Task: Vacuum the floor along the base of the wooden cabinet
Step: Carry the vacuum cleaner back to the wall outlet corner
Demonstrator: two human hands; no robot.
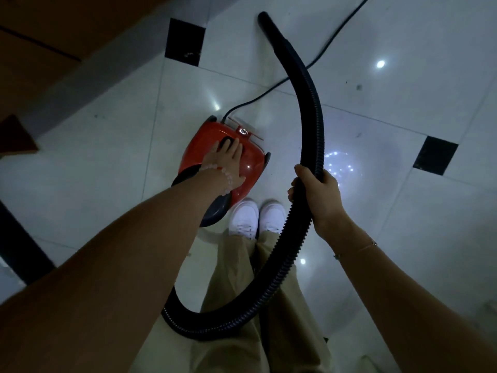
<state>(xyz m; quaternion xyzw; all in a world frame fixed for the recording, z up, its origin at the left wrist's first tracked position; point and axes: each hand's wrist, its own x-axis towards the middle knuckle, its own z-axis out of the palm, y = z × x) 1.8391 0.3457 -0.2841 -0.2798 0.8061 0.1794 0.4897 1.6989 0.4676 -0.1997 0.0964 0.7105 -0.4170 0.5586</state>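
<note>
A red canister vacuum (250,164) stands on the white tiled floor (107,157), just ahead of my white shoes. My left hand (228,160) lies flat on its top, fingertips on a black oval button, holding nothing. My right hand (317,192) grips the black ribbed hose (313,125). The hose loops down in front of my legs and arcs up to its smooth open end (265,18), which points away over the floor. The wooden cabinet (40,44) fills the upper left, its base running diagonally.
A thin black power cord (330,44) trails from the vacuum's back toward the upper right. Black inset tiles (184,41) mark the floor. A dark strip (18,243) lies at the left edge. Ceiling lights glare off the tiles.
</note>
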